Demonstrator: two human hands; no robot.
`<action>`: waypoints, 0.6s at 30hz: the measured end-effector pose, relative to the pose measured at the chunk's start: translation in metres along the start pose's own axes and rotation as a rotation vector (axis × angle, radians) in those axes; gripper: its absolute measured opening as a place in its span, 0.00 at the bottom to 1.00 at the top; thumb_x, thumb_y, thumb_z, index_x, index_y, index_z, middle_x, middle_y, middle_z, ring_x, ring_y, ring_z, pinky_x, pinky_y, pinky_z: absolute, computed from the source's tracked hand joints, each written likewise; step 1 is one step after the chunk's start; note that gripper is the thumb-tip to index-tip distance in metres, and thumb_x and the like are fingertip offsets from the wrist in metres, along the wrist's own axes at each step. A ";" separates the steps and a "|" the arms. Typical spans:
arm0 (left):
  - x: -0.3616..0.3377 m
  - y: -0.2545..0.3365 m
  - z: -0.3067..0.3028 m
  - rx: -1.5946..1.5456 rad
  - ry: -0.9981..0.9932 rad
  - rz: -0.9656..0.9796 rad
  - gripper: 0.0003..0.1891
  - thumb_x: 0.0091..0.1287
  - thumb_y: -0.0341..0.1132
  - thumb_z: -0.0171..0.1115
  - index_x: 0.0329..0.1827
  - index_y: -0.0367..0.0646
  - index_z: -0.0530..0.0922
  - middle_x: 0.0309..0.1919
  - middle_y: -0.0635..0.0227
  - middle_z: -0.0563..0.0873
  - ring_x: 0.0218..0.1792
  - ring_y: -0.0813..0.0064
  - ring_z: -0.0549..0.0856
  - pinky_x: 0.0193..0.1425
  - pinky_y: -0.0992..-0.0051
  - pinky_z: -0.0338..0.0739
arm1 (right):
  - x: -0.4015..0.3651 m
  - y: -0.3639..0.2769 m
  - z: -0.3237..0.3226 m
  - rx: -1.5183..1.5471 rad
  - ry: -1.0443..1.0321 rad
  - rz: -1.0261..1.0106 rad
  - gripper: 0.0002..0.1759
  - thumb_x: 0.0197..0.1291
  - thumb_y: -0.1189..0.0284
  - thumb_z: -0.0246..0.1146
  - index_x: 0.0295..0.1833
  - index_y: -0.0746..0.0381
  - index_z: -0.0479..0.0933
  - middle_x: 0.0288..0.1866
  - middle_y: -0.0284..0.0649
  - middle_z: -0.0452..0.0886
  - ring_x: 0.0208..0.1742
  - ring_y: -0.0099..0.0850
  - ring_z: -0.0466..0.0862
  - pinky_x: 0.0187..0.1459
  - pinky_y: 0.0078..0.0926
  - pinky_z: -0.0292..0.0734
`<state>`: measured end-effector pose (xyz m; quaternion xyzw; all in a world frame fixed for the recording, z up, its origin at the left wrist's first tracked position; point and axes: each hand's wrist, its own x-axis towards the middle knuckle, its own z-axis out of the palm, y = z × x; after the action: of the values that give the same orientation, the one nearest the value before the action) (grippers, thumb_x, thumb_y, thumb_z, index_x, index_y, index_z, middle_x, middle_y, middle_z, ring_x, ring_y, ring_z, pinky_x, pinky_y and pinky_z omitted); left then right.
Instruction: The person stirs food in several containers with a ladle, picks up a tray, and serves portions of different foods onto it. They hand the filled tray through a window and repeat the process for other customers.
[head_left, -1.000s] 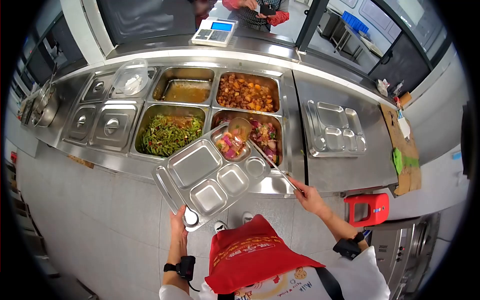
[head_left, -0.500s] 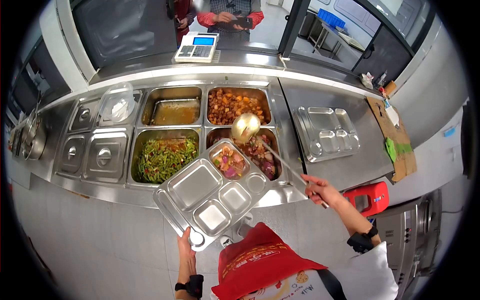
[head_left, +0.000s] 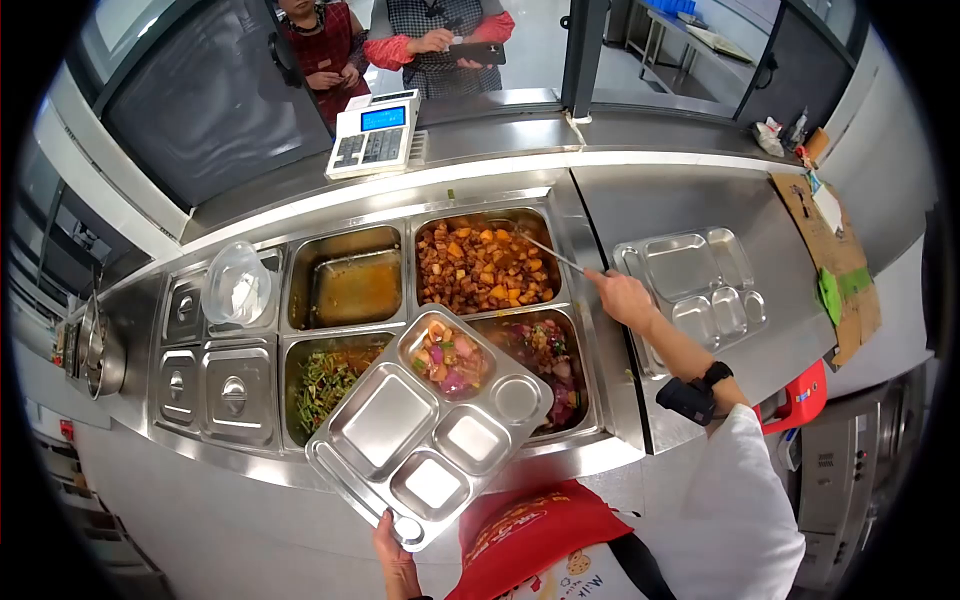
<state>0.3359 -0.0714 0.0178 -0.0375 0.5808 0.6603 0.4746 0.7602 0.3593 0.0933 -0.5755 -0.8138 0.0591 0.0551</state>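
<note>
My left hand point(head_left: 392, 556) grips the lower corner of a steel compartment tray point(head_left: 450, 415), which is tilted over the front food pans. One compartment of it holds a red onion and meat dish point(head_left: 446, 364). With closed fingers, my right hand point(head_left: 622, 298) holds the ladle handle point(head_left: 556, 256) over the back right pan of orange and brown cubes point(head_left: 484, 262). The ladle's bowl cannot be made out. Partly covered by the tray are a pan of green vegetables point(head_left: 326, 392) and a pan of onion and meat point(head_left: 552, 362).
Stacked compartment trays point(head_left: 690, 275) lie on the right counter near cardboard point(head_left: 850, 280). A pan with some liquid point(head_left: 355, 285), lidded pans point(head_left: 235, 393) and a plastic tub point(head_left: 236, 284) stand left. Two people are behind the counter, beyond a scale point(head_left: 376, 136).
My right hand and the ladle have moved from the onion and meat pan to the back right pan. The view has shifted. My left hand still holds the tray.
</note>
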 end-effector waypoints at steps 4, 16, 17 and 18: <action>0.006 0.004 0.025 -0.020 -0.005 0.032 0.17 0.64 0.38 0.60 0.50 0.35 0.77 0.44 0.63 0.84 0.45 0.68 0.83 0.53 0.69 0.77 | 0.025 0.025 0.037 0.564 -0.124 -0.075 0.27 0.56 0.78 0.53 0.65 0.56 0.69 0.29 0.40 0.78 0.26 0.37 0.80 0.25 0.35 0.74; 0.012 0.019 0.056 -0.039 0.063 0.003 0.17 0.64 0.31 0.58 0.55 0.36 0.72 0.45 0.63 0.81 0.44 0.69 0.82 0.48 0.70 0.79 | 0.010 -0.021 -0.021 1.392 -0.594 0.530 0.29 0.62 0.77 0.53 0.70 0.62 0.61 0.25 0.32 0.70 0.19 0.17 0.64 0.15 0.15 0.58; 0.014 0.023 0.058 -0.034 0.056 0.004 0.17 0.64 0.31 0.58 0.55 0.36 0.72 0.45 0.63 0.81 0.44 0.69 0.82 0.47 0.70 0.79 | 0.005 -0.020 -0.027 1.404 -0.589 0.562 0.29 0.62 0.77 0.53 0.70 0.62 0.61 0.25 0.32 0.70 0.19 0.17 0.64 0.15 0.15 0.57; 0.016 0.025 0.059 -0.031 0.046 0.003 0.17 0.65 0.31 0.58 0.56 0.36 0.72 0.45 0.64 0.81 0.44 0.69 0.82 0.47 0.70 0.79 | -0.001 -0.017 -0.032 1.413 -0.581 0.594 0.29 0.63 0.77 0.52 0.71 0.61 0.61 0.25 0.32 0.70 0.19 0.17 0.64 0.15 0.15 0.57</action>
<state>0.3399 -0.0116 0.0454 -0.0592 0.5811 0.6691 0.4595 0.7494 0.3538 0.1273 -0.5582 -0.3801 0.7168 0.1736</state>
